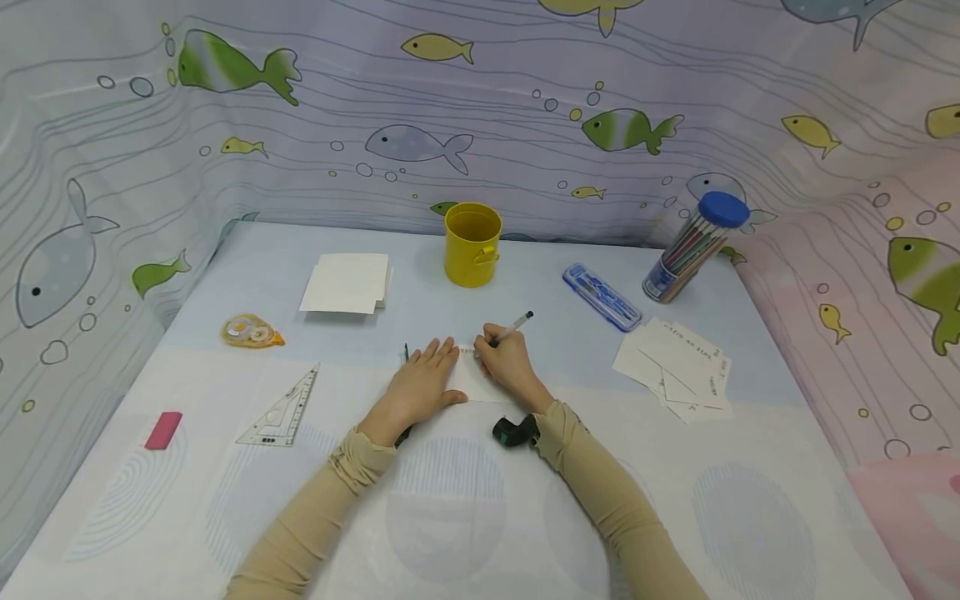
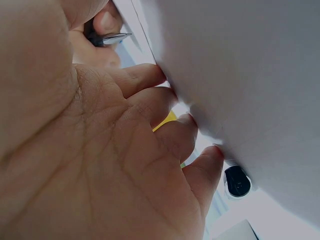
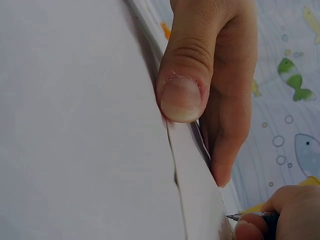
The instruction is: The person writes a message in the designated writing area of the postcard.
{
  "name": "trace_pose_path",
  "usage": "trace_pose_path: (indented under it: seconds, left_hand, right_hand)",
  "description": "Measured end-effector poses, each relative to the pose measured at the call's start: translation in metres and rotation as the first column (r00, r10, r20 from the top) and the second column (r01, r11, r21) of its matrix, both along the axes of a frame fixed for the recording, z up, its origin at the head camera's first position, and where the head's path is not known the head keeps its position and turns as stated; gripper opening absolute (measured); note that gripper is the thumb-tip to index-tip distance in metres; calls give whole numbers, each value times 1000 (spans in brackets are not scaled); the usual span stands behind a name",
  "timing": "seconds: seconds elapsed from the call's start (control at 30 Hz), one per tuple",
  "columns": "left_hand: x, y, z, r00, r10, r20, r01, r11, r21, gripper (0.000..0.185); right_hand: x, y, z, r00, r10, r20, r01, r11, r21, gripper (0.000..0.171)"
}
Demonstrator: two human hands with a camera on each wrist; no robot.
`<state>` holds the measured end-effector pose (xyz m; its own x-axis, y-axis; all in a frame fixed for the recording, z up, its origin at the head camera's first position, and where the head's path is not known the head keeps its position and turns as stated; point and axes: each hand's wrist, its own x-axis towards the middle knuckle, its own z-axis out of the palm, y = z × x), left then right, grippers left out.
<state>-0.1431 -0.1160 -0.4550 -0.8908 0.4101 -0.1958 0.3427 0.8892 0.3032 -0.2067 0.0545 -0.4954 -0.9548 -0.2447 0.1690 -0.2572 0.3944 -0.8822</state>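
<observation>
My left hand (image 1: pixel 423 383) lies with its fingers extended on a small white sheet of paper (image 1: pixel 483 388). In my right hand (image 1: pixel 507 364) I grip a pen (image 1: pixel 520 322), its tip at the written line near the sheet's top edge. The left wrist view has the palm close up, with the pen's metal tip (image 2: pixel 118 38) beyond it. The right wrist view shows the left thumb (image 3: pixel 184 97) on the paper and the pen point (image 3: pixel 233 217) at lower right. A thin dark object (image 1: pixel 407 352) lies just beside the left hand, partly hidden by it.
Behind stand a yellow bucket (image 1: pixel 471 258) and stacked blank paper (image 1: pixel 345 282). At right are a blue case (image 1: pixel 602 297), a tube of pencils (image 1: pixel 693 250) and written sheets (image 1: pixel 686 357). Correction tape (image 1: pixel 251 331), a set square (image 1: pixel 283 412) and a pink eraser (image 1: pixel 163 431) lie left.
</observation>
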Motion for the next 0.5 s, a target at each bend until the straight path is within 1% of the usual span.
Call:
trace_pose_path:
  seconds: [0.23,0.5]
  left_hand:
    - [1,0,1,1000,3,-1,-3,1000,-1,80]
    - [0,1,0,1000,2,-2,-3,1000,-3,81]
  right_hand:
    - [-1,0,-1,1000,-4,-20,5,1000,26,36]
    - [-1,0,0,1000,-11,-23,12,1000,17,36]
